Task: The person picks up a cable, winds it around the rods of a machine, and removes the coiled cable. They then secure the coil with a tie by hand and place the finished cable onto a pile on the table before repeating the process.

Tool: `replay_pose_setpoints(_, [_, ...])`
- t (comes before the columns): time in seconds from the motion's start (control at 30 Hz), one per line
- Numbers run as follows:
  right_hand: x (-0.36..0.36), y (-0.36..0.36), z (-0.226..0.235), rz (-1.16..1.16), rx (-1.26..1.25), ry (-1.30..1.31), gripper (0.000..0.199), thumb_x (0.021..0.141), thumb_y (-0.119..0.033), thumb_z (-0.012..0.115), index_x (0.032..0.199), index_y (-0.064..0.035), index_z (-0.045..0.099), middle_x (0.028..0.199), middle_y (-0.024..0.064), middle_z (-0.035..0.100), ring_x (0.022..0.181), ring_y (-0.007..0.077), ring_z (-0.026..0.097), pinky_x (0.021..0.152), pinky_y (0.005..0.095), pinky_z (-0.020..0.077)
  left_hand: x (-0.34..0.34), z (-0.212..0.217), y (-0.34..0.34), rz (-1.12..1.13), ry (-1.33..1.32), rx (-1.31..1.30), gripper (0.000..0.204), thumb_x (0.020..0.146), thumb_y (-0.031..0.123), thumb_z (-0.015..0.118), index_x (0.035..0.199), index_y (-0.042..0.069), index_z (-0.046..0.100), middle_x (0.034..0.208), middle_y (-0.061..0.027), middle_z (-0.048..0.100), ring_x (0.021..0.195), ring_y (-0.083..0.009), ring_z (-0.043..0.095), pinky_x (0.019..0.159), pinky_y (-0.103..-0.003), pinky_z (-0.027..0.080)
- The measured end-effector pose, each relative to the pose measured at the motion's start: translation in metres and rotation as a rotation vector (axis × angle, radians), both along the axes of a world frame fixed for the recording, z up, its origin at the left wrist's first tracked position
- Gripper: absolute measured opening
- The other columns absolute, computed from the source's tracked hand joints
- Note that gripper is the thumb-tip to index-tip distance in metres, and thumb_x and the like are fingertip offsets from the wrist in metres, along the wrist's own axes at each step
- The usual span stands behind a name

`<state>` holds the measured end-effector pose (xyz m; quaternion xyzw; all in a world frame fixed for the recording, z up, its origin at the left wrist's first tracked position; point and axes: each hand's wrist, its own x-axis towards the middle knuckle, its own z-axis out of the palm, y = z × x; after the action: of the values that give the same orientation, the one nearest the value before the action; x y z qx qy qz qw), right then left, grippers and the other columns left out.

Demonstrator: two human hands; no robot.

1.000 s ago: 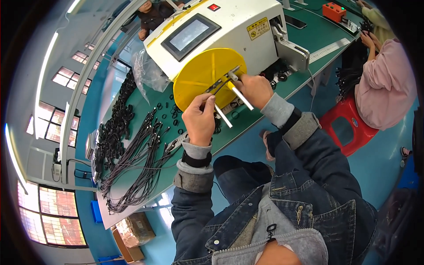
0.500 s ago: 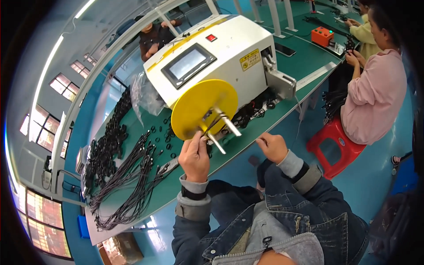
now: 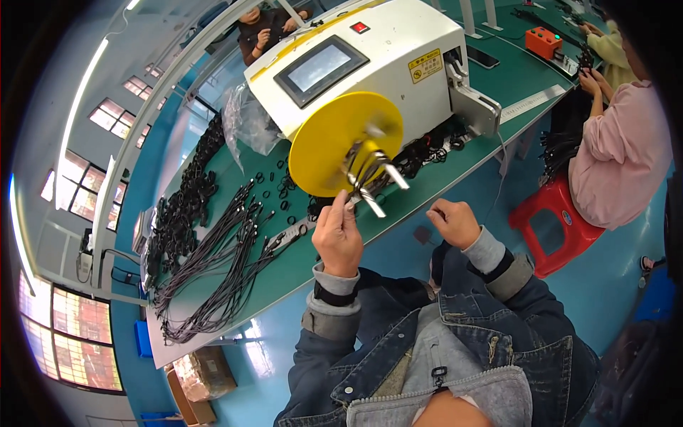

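Note:
My left hand (image 3: 338, 238) is closed in a pinch on the end of a black cable (image 3: 368, 169), just in front of the yellow disc (image 3: 324, 153). The cable loops round the metal prongs (image 3: 373, 204) that stick out from the disc; the prongs' bases look blurred. My right hand (image 3: 455, 224) hovers apart from the machine, over the floor beyond the table edge, its fingers curled closed. Whatever it may hold is hidden. Behind the disc stands a white winding machine (image 3: 384, 67) with a screen (image 3: 321, 70) and a red switch (image 3: 360, 28).
Long black cables (image 3: 220, 267) lie in a bundle on the green table (image 3: 267, 281), beside a heap of coiled cables (image 3: 178, 220) and small black rings (image 3: 267, 193). A person in pink (image 3: 622, 156) sits on a red stool (image 3: 551, 228) at right. Another person (image 3: 263, 32) is behind the machine.
My view has shifted, so the machine sits higher and further right. The prongs have turned, and more cable is wound round them. My left hand still pinches the cable; my right stays closed.

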<state>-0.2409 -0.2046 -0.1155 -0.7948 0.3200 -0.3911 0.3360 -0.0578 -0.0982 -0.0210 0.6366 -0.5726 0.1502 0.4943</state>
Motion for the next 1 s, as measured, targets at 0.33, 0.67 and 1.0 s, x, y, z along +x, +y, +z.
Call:
replay_pose_setpoints(0.33, [0.014,0.000,0.058,0.022,-0.037,-0.200,0.012,0.078,-0.012,0.061,0.078,-0.0006,0.059,0.059,0.0137,0.057,0.048,0.0248,0.055,0.046,0.0305,0.0422,-0.024,0.036,-0.031,0.053,-0.480,0.002,0.024,0.073,0.004,0.063,0.098,0.001,0.062,0.075,-0.0094,0.053,0.066,-0.0250,0.052,0.057,-0.034,0.043])
replay_pose_setpoints(0.67, [0.046,-0.017,0.075,0.115,0.101,-0.287,0.025,0.072,-0.021,0.069,0.076,-0.0017,0.053,0.067,0.0127,0.058,0.058,0.0258,0.058,0.049,0.0328,0.0432,-0.032,0.047,-0.032,-0.003,-0.366,0.277,0.034,0.075,0.009,0.061,0.107,-0.003,0.054,0.084,-0.0141,0.049,0.080,-0.0305,0.049,0.069,-0.038,0.040])
replay_pose_setpoints(1.0, [0.055,-0.050,0.069,0.213,-0.110,-0.293,0.080,0.064,-0.020,0.078,0.128,-0.0005,0.034,0.109,0.0154,0.052,0.085,0.0187,0.056,0.072,0.0293,0.0491,-0.002,0.028,-0.038,-0.002,-0.464,0.425,0.052,0.084,0.013,0.045,0.126,-0.010,0.026,0.118,-0.0359,0.034,0.102,-0.0436,0.042,0.090,-0.042,0.034])
